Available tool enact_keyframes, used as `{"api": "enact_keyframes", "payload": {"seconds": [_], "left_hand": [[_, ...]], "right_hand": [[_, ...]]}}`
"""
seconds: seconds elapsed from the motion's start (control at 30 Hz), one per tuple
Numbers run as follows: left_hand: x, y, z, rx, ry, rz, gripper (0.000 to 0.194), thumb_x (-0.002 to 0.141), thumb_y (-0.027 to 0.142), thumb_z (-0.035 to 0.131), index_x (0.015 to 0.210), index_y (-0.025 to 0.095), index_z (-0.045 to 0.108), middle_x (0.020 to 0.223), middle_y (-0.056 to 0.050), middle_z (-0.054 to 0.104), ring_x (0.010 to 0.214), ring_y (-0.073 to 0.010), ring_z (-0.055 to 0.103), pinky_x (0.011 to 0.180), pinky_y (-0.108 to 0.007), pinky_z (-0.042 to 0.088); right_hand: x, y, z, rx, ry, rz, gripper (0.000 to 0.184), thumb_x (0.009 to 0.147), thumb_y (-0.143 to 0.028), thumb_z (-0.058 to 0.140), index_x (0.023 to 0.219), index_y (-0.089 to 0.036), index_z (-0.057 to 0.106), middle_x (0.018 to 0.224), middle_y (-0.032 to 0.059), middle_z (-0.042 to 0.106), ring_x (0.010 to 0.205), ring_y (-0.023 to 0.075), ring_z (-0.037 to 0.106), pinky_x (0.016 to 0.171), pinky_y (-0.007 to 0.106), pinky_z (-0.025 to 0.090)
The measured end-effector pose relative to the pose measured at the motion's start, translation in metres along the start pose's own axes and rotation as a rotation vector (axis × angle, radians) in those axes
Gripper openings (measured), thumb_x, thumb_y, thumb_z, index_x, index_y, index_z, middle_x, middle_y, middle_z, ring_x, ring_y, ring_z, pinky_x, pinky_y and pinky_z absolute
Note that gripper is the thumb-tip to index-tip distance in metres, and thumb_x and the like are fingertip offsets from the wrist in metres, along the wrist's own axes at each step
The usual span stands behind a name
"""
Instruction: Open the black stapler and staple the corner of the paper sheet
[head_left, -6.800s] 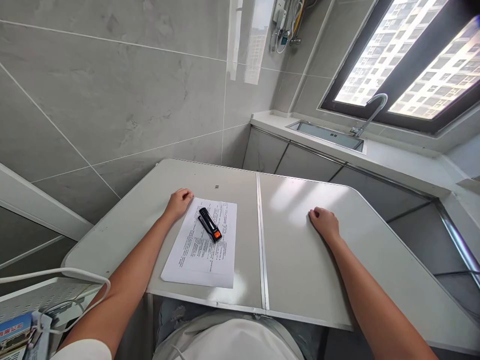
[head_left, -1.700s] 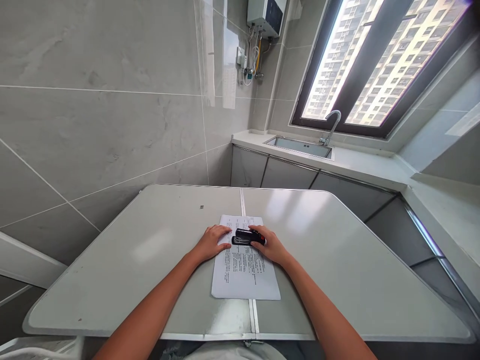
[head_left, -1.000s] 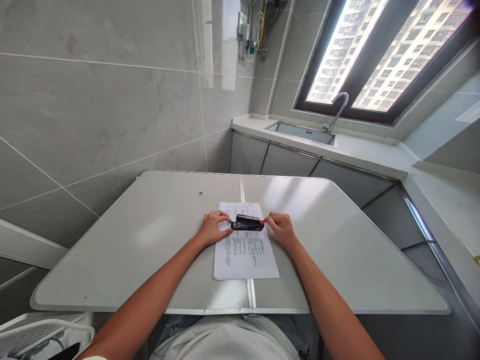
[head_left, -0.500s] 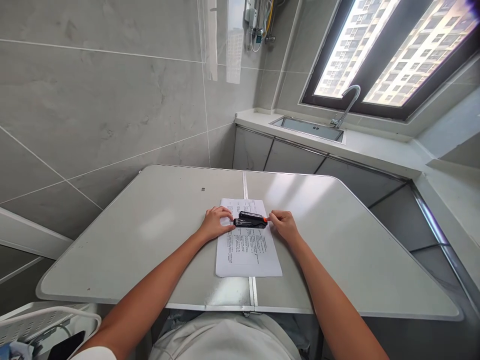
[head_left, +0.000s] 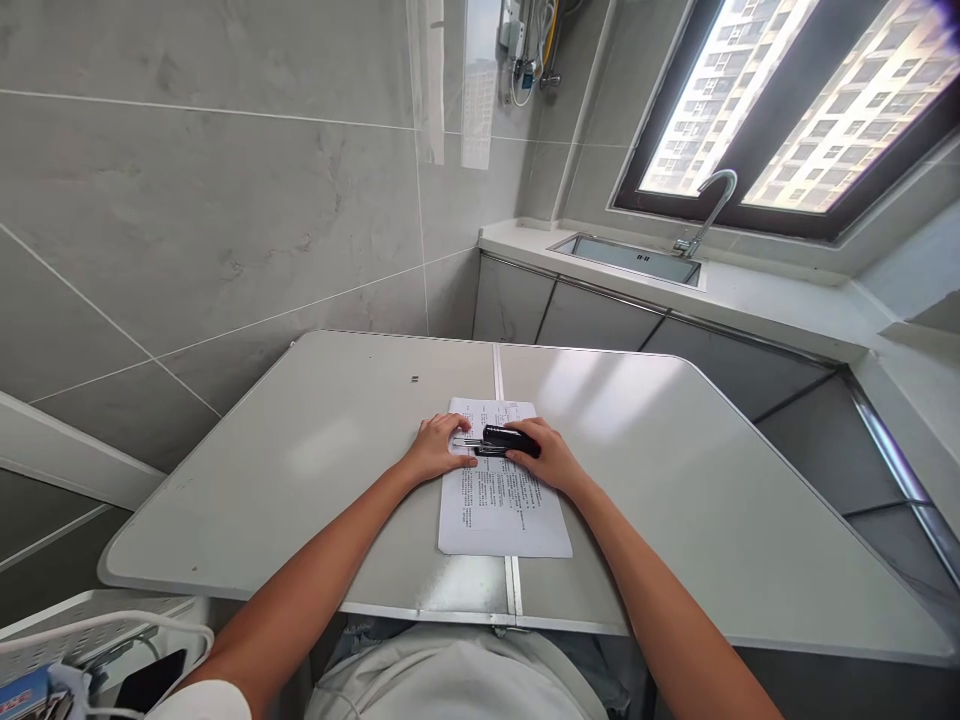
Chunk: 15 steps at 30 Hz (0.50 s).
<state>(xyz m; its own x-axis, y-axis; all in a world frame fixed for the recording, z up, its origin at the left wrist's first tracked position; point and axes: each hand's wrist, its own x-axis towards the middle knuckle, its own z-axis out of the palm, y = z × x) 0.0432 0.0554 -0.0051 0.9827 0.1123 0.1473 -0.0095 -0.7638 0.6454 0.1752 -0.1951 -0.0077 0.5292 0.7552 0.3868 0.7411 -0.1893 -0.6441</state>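
Observation:
A printed sheet of paper (head_left: pixel 501 500) lies across the middle seam of a grey folding table (head_left: pixel 300 470). A black stapler (head_left: pixel 504 439) lies crosswise on the sheet's upper part, its metal front end sticking out to the left. My right hand (head_left: pixel 549 457) is wrapped over the stapler's right end and covers the orange tip. My left hand (head_left: pixel 438 450) rests on the sheet's left edge, with curled fingers touching the metal front end.
A tiled wall stands behind the table. To the right runs a counter with a sink (head_left: pixel 628 258) and a faucet (head_left: pixel 709 205) under a window. A white wire basket (head_left: pixel 90 645) with a cable sits at the lower left.
My right hand has moved from pinching the orange tip to covering the stapler's right end. The metal front part now shows to the left. The camera view shifted slightly.

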Motion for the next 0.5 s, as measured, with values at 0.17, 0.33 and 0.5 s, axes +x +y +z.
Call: {"api": "enact_keyframes", "payload": {"seconds": [0.17,0.33,0.5], "left_hand": [[-0.003,0.003,-0.004,-0.098,0.129,0.013,0.093,0.056,0.055,0.096,0.135,0.025,0.055,0.141,-0.011,0.058,0.134,-0.0365,0.051,0.114,-0.052,0.037],[-0.003,0.011,-0.008,-0.921,0.327,-0.054,0.059,0.095,0.065,0.059,0.138,0.024,0.054,0.161,-0.014,0.043,0.148,-0.0317,0.044,0.121,-0.047,0.038],[0.003,0.0,-0.003,-1.444,-0.05,-0.279,0.04,0.102,0.045,0.057,0.122,0.011,0.067,0.145,-0.021,0.061,0.131,-0.0298,0.063,0.121,-0.046,0.042]], "right_hand": [[-0.007,0.001,0.002,-0.081,0.035,0.09,0.025,0.093,-0.042,0.071,0.11,-0.025,0.073,0.09,0.0044,0.07,0.074,0.0212,0.064,0.07,0.036,0.053],[-0.012,-0.012,-0.001,-0.104,0.29,-0.001,0.023,0.095,-0.04,0.069,0.114,-0.028,0.073,0.093,0.0065,0.072,0.08,0.0252,0.066,0.071,0.04,0.057],[-0.012,-0.022,0.005,-0.238,0.298,-0.262,0.038,0.099,-0.024,0.059,0.135,-0.032,0.067,0.122,0.0059,0.075,0.109,0.0305,0.066,0.095,0.051,0.058]]}}
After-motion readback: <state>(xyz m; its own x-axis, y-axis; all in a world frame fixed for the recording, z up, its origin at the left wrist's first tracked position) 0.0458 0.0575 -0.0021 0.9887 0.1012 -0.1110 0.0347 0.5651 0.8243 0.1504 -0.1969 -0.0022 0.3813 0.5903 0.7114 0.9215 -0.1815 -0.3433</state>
